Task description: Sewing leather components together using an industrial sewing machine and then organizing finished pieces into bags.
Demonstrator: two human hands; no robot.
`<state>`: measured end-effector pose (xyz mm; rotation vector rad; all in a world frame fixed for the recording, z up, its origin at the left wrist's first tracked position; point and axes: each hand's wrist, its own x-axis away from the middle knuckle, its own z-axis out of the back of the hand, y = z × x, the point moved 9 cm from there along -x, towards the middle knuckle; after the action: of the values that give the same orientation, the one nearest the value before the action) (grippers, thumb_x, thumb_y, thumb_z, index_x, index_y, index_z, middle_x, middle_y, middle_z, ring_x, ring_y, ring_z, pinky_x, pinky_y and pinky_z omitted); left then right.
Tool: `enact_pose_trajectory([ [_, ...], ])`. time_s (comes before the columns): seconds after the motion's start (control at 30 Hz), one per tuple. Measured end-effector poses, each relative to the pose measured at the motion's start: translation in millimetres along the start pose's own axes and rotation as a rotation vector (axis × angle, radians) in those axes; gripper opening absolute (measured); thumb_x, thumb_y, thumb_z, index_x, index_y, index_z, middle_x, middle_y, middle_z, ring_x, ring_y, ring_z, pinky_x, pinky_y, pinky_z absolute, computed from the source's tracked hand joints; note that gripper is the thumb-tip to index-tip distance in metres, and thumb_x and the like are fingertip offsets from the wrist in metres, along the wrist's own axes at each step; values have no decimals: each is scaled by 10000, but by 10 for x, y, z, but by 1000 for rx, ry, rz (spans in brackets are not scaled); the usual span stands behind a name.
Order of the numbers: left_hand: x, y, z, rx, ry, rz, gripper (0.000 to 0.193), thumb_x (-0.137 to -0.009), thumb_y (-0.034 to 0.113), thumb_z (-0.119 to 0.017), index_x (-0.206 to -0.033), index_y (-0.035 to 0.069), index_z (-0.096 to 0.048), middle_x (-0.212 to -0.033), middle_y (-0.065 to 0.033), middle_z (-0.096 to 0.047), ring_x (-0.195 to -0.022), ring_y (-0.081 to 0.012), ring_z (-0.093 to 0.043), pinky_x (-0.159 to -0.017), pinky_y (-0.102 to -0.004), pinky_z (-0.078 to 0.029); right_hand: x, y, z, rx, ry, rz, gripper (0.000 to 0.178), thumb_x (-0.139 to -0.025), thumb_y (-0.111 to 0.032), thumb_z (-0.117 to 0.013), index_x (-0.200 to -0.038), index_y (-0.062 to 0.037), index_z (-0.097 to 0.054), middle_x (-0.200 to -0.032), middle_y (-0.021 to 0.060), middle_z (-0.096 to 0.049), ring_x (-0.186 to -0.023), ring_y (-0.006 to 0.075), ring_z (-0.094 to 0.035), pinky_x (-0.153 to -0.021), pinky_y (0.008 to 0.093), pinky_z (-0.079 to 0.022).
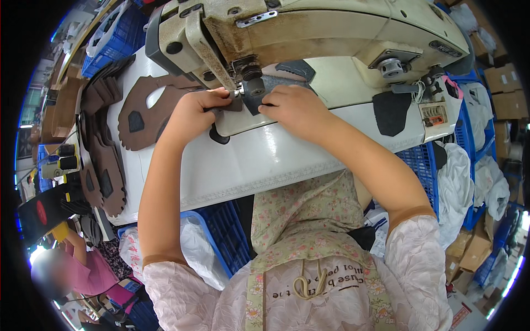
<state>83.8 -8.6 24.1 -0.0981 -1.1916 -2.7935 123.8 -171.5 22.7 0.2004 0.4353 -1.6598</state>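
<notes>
Under the head of a cream sewing machine [326, 34], my two hands flank the presser foot [239, 90]. My left hand [193, 114] is closed in a pinch on the edge of a brown leather-like piece [232, 103], left of the needle. On the right, my right hand [296, 110] has its fingers curled and pressed together on a dark grey piece [253, 103], which runs back beneath the machine arm. The fingertips partly hide both pieces where they meet at the foot. A larger brown cut piece [135, 105] with a notched edge and dark patch lies beside my left hand.
Brown pieces [102, 140] are stacked at the table's left end. A black patch [392, 113] lies on the right of the white table [265, 160], near a bobbin winder [392, 67]. Blue crates [221, 234] stand below. A person in pink [91, 270] is at lower left.
</notes>
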Motion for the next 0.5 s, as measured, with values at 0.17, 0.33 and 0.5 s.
enact_pose_trajectory([
  [0.17, 39, 88, -46, -98, -6, -10, 572, -638, -168, -443, -1131, -17, -690, -1261, -180, -641, -1276, -275, -549, -1099, -313, -369, 15, -27, 22, 29, 78, 45, 220, -793, -140, -611, -984, -81, -704, -895, 28, -626, -945, 215, -604, -796, 357, -512],
  [0.33, 23, 114, -25, -142, -3, -56, 593, -622, -168, -440, -1140, -16, -684, -1271, -194, -629, -1286, -301, -536, -1103, -329, -369, 3, -12, 7, 41, 84, 41, 221, -806, -146, -612, -995, -74, -701, -927, 34, -617, -954, 220, -594, -801, 357, -509],
  [0.5, -50, 97, -31, -202, -70, -97, 597, -620, -168, -449, -1153, -18, -675, -1263, -223, -615, -1278, -310, -539, -1088, -342, -383, -31, 5, -30, 61, 80, 27, 196, -837, -148, -606, -993, -74, -700, -935, 34, -602, -968, 223, -579, -797, 354, -507],
])
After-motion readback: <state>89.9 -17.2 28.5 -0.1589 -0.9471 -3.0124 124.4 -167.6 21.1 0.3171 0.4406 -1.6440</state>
